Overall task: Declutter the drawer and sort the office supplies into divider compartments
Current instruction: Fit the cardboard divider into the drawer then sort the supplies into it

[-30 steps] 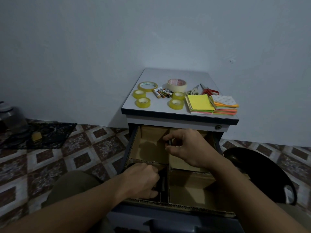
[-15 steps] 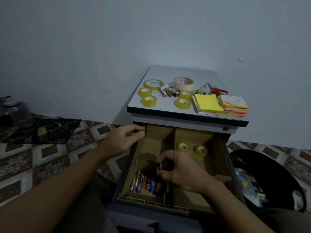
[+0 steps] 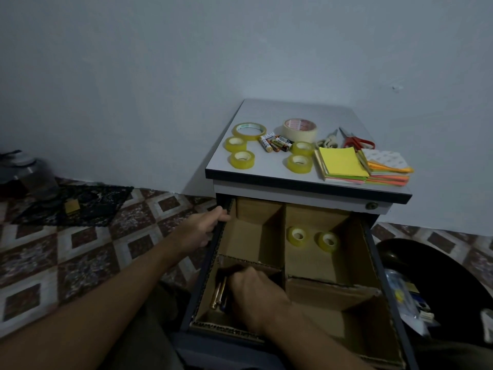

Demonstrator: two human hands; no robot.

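Left grip (image 3: 206, 231) curls over the drawer (image 3: 377, 263) side; right grip (image 3: 257, 295) reaches down, fingers hidden.

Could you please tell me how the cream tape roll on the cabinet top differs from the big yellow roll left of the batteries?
Colour: the cream tape roll is opaque off-white, the big yellow roll translucent yellow. Height: the cream tape roll is a tall band, the big yellow roll a low, thin ring. Both lie flat, hole up, on the cabinet top.
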